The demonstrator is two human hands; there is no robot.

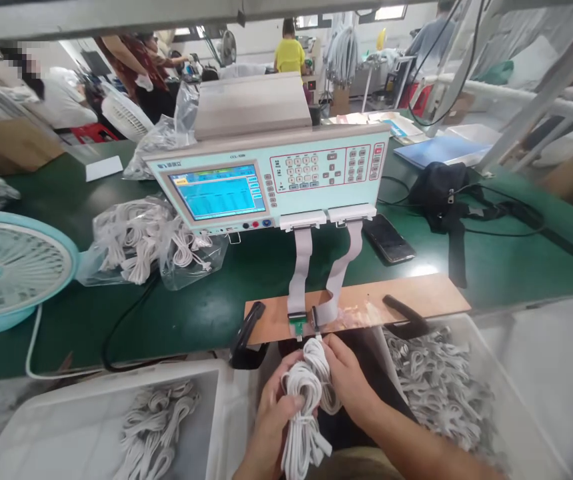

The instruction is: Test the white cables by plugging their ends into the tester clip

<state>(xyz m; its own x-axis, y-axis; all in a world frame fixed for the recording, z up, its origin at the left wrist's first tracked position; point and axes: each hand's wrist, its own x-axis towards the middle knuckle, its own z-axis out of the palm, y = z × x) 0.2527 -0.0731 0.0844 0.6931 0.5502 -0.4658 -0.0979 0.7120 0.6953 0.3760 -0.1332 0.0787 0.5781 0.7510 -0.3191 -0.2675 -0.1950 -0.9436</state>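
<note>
My left hand (pixel 277 408) is closed around a coiled, tied white cable (pixel 302 387), whose loops hang below the fingers. My right hand (pixel 345 365) pinches the end of a white cable at the near edge of the copper-coloured board (pixel 416 297). A second coil (pixel 329 393) hangs beside that hand; which coil the pinched end belongs to is unclear. Just above the fingertips sits a ribbon-cable connector (pixel 315 318), close to the cable end. To its left, a small green circuit board (pixel 297 327) with a metal plug lies on the copper board.
A cable tester (pixel 316 160) with a lit screen stands behind, joined by two grey ribbon cables (pixel 300 263). White bins of coiled cables flank me, left (pixel 216 400) and right (pixel 503 393). Black clamps (pixel 247 340) grip the board. A phone (pixel 390 239) and turquoise fan (pixel 66 253) are nearby.
</note>
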